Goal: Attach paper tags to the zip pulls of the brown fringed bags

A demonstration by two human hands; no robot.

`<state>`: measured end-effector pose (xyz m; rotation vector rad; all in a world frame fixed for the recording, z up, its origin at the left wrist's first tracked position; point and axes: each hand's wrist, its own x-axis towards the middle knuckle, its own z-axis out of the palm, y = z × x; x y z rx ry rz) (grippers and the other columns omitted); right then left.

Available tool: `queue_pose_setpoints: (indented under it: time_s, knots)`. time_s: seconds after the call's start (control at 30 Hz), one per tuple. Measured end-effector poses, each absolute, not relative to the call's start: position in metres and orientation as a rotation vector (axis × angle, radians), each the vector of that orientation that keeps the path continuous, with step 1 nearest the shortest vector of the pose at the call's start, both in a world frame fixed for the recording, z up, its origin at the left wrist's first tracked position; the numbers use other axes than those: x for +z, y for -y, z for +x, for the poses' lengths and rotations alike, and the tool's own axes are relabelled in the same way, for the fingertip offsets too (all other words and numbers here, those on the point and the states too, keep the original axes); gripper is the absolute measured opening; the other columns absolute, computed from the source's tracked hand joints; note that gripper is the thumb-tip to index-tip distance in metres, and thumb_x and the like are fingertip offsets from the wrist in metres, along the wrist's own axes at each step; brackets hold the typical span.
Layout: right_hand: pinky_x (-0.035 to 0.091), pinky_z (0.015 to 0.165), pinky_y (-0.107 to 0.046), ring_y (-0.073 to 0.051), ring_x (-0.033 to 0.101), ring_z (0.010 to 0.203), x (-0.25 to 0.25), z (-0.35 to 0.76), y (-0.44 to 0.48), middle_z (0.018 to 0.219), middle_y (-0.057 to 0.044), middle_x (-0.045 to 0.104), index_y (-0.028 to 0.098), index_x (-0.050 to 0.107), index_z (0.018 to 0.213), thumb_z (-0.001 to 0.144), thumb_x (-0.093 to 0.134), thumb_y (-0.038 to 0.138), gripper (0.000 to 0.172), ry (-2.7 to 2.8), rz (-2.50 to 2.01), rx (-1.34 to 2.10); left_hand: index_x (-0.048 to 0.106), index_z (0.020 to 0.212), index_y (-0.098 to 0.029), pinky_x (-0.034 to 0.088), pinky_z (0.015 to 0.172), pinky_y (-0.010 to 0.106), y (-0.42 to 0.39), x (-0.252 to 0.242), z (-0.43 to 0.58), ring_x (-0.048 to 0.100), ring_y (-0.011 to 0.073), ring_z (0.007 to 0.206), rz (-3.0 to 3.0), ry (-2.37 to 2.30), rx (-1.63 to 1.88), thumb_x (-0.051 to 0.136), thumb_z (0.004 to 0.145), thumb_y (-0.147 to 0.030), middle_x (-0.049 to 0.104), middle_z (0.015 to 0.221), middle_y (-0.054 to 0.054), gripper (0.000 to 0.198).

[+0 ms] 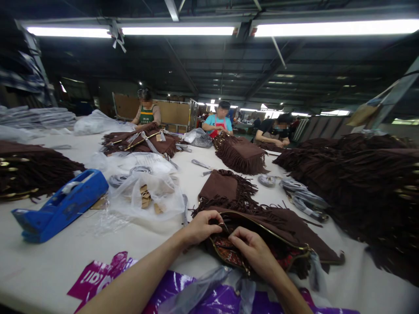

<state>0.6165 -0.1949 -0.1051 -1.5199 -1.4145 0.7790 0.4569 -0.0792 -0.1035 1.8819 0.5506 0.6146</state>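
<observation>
A brown suede bag with fringe (288, 226) lies open on the white table (39, 270) right in front of me, showing a patterned red lining (229, 255) and a gold zipper edge. My left hand (201, 226) is closed in a pinch on the bag's opening near a small metal zipper pull. My right hand (253, 253) is curled shut, its fingers gripping the lining edge of the same bag. Another folded fringed bag (224, 185) lies just behind it.
A blue tape dispenser (60, 205) sits at the left, clear plastic bags with paper tags (147, 194) beside it. Purple plastic packaging (183, 290) lies at the near edge. Heaps of brown fringed bags (366, 187) fill the right side. Three people work at the table's far end.
</observation>
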Motion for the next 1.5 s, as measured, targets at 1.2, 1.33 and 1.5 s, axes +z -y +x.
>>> queue_pose_setpoints:
  time_s: [1.2, 1.33, 1.5]
  knots:
    - [0.038, 0.05, -0.025, -0.013, 0.046, 0.049, -0.094, 0.608, 0.208, 0.056, 0.003, 0.051, 0.021, 0.06, 0.087, 0.088, 0.053, 0.046, 0.027, 1.201, -1.414, 0.358, 0.051, 0.073, -0.018, 0.046, 0.076, 0.028, 0.134, -0.057, 0.443, 0.056, 0.0171, 0.083, 2.274, -0.352, 0.982, 0.045, 0.085, -0.013, 0.062, 0.089, 0.007, 0.015]
    - [0.038, 0.051, -0.024, -0.013, 0.046, 0.054, -0.096, 0.601, 0.203, 0.061, 0.004, 0.051, 0.02, 0.058, 0.093, 0.086, 0.056, 0.049, 0.029, 1.052, -1.263, 0.526, 0.048, 0.063, -0.016, 0.045, 0.059, 0.022, 0.145, -0.063, 0.451, 0.056, 0.0099, 0.061, 1.865, -0.361, 0.777, 0.05, 0.077, -0.014, 0.065, 0.091, 0.005, 0.014]
    - [0.043, 0.061, -0.026, -0.015, 0.052, 0.066, -0.097, 0.595, 0.202, 0.071, 0.001, 0.054, 0.021, 0.06, 0.093, 0.086, 0.059, 0.043, 0.022, 1.092, -1.193, 0.462, 0.052, 0.071, -0.016, 0.031, 0.037, 0.018, 0.14, -0.071, 0.454, 0.043, 0.0055, 0.038, 1.605, -0.46, 0.611, 0.054, 0.073, -0.024, 0.063, 0.07, 0.001, 0.009]
